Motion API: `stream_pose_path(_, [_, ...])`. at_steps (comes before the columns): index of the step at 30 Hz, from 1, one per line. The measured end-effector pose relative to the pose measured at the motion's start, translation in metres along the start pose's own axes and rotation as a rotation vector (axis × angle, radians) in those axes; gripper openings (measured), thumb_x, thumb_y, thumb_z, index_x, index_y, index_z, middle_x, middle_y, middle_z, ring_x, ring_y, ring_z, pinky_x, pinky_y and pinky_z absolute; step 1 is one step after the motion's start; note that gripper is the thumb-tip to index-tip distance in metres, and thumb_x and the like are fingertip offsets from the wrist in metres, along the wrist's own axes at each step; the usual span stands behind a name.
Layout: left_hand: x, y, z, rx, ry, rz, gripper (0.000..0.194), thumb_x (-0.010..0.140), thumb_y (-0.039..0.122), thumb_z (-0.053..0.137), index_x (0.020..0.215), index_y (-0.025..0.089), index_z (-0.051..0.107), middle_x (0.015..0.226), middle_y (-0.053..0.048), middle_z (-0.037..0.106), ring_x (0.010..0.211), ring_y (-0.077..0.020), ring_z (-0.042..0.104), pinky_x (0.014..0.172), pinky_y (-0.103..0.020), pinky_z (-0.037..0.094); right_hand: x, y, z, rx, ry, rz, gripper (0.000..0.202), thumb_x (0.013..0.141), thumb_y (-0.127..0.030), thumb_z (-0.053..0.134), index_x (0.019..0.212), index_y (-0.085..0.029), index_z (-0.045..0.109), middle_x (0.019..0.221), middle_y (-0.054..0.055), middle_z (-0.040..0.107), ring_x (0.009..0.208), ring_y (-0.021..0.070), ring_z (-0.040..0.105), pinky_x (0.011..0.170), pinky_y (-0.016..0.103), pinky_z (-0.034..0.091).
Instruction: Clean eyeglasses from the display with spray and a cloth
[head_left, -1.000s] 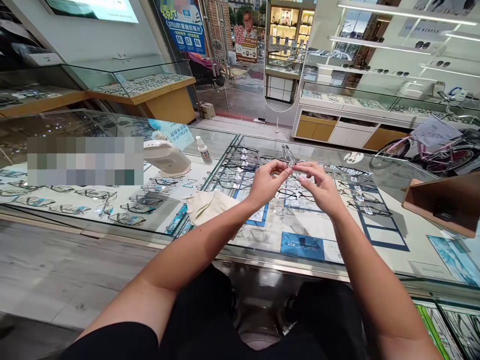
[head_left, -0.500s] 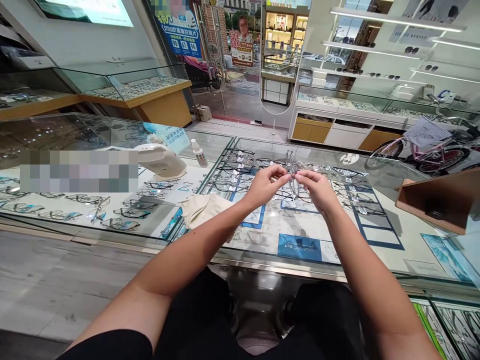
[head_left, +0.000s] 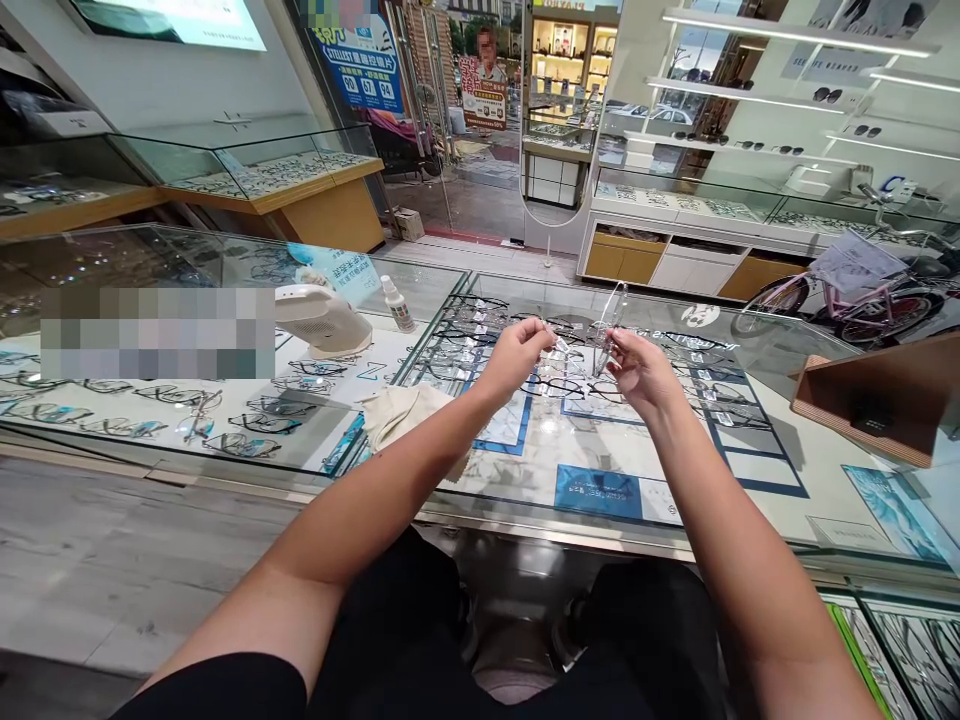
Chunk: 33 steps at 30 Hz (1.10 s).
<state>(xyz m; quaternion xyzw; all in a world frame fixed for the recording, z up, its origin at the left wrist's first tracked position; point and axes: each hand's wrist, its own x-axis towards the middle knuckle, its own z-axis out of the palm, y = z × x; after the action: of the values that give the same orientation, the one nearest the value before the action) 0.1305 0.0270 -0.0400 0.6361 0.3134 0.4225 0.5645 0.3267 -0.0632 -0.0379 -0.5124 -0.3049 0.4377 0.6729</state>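
A pair of thin-rimmed glasses (head_left: 602, 345) is held up over the glass counter, its lenses seen nearly edge-on. My right hand (head_left: 639, 368) pinches it near the middle of the frame. To the left, my left hand (head_left: 520, 353) is closed, fingertips pressed together near one thin end of the glasses; whether it grips that part is too small to tell. Rows of eyeglasses (head_left: 555, 387) lie inside the case beneath both hands. A cream cloth (head_left: 401, 415) rests on the counter beside my left forearm.
On the counter's left part stand a white device (head_left: 326, 320) and a small spray bottle (head_left: 397, 305). A brown wooden stand (head_left: 862, 400) is at the right. A blue card (head_left: 598, 492) lies near the front edge.
My hands have moved apart. The glasses have shifted right with my right hand and turned, while my left hand has drawn slightly left.
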Motion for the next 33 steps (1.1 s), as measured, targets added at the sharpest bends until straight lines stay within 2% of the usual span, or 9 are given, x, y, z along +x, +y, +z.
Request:
stream_pose_path(5, [0.002, -0.004, -0.002, -0.057, 0.063, -0.139, 0.020, 0.072, 0.036, 0.071, 0.067, 0.020, 0.061, 0.074, -0.003, 0.065, 0.074, -0.0162, 0.060, 0.067, -0.030, 0.043, 0.005, 0.000, -0.008, 0.124, 0.095, -0.059, 0.031, 0.067, -0.043, 0.090, 0.091, -0.028, 0.078, 0.098, -0.002, 0.081, 0.083, 0.0159, 0.068, 0.070, 0.030, 0.048])
stream_pose_path(10, [-0.002, -0.002, 0.001, -0.134, -0.071, -0.220, 0.032, 0.066, 0.044, 0.084, 0.073, 0.018, 0.066, 0.080, -0.004, 0.069, 0.072, -0.0128, 0.059, 0.065, -0.026, 0.040, 0.012, -0.005, -0.020, 0.221, 0.146, -0.104, 0.032, 0.064, -0.039, 0.094, 0.090, -0.026, 0.080, 0.094, -0.001, 0.081, 0.071, 0.0128, 0.065, 0.062, 0.027, 0.049])
stream_pose_path(13, [-0.002, 0.000, 0.001, -0.151, -0.113, -0.222, 0.040, 0.066, 0.048, 0.086, 0.070, 0.018, 0.061, 0.074, -0.001, 0.061, 0.063, -0.0096, 0.049, 0.060, -0.026, 0.035, 0.016, -0.012, -0.029, 0.272, 0.151, -0.119, 0.033, 0.062, -0.038, 0.096, 0.087, -0.025, 0.080, 0.086, -0.002, 0.079, 0.066, 0.0099, 0.062, 0.058, 0.024, 0.049])
stream_pose_path(17, [0.000, 0.004, -0.003, -0.073, 0.103, -0.019, 0.049, 0.077, 0.049, 0.079, 0.062, 0.022, 0.041, 0.060, 0.006, 0.035, 0.056, -0.0091, 0.029, 0.056, -0.028, 0.026, 0.015, -0.018, -0.031, 0.164, 0.127, -0.190, 0.027, 0.061, -0.035, 0.095, 0.081, -0.025, 0.079, 0.087, -0.001, 0.078, 0.073, 0.0120, 0.065, 0.058, 0.024, 0.049])
stream_pose_path(20, [-0.007, 0.010, -0.003, 0.133, 0.193, 0.262, 0.040, 0.089, 0.046, 0.073, 0.067, 0.021, 0.050, 0.064, 0.003, 0.046, 0.062, -0.0124, 0.039, 0.062, -0.030, 0.035, 0.009, -0.014, -0.023, -0.004, 0.054, -0.235, 0.024, 0.062, -0.037, 0.094, 0.076, -0.025, 0.079, 0.085, 0.000, 0.076, 0.076, 0.0146, 0.063, 0.061, 0.027, 0.048])
stream_pose_path(23, [-0.019, 0.014, 0.003, 0.320, 0.118, 0.466, 0.023, 0.092, 0.042, 0.076, 0.088, 0.021, 0.068, 0.087, -0.002, 0.071, 0.084, -0.0175, 0.060, 0.082, -0.033, 0.048, 0.001, -0.009, -0.012, -0.127, -0.022, -0.271, 0.023, 0.065, -0.040, 0.095, 0.076, -0.026, 0.080, 0.084, 0.000, 0.074, 0.082, 0.0165, 0.062, 0.073, 0.030, 0.050])
stream_pose_path(25, [-0.025, 0.014, 0.008, 0.352, 0.031, 0.528, 0.028, 0.090, 0.042, 0.081, 0.106, 0.022, 0.070, 0.102, -0.004, 0.078, 0.100, -0.0206, 0.068, 0.094, -0.036, 0.051, -0.004, -0.006, -0.006, -0.162, -0.094, -0.292, 0.023, 0.067, -0.041, 0.096, 0.077, -0.026, 0.081, 0.087, 0.000, 0.074, 0.086, 0.0177, 0.063, 0.081, 0.032, 0.051])
stream_pose_path(28, [-0.029, 0.009, 0.013, 0.315, -0.050, 0.537, 0.041, 0.090, 0.041, 0.084, 0.122, 0.022, 0.067, 0.107, -0.006, 0.082, 0.108, -0.0230, 0.074, 0.102, -0.039, 0.052, -0.007, -0.002, -0.002, -0.183, -0.199, -0.314, 0.023, 0.068, -0.042, 0.097, 0.077, -0.027, 0.082, 0.092, 0.001, 0.073, 0.092, 0.0198, 0.063, 0.084, 0.034, 0.050])
stream_pose_path(33, [-0.025, 0.004, 0.012, 0.324, -0.048, 0.555, 0.026, 0.098, 0.028, 0.072, 0.123, 0.022, 0.067, 0.101, -0.004, 0.080, 0.099, -0.0201, 0.075, 0.098, -0.036, 0.053, -0.008, -0.001, -0.001, -0.215, -0.272, -0.332, 0.018, 0.072, -0.040, 0.095, 0.077, -0.029, 0.082, 0.092, 0.002, 0.071, 0.092, 0.0203, 0.061, 0.082, 0.035, 0.049])
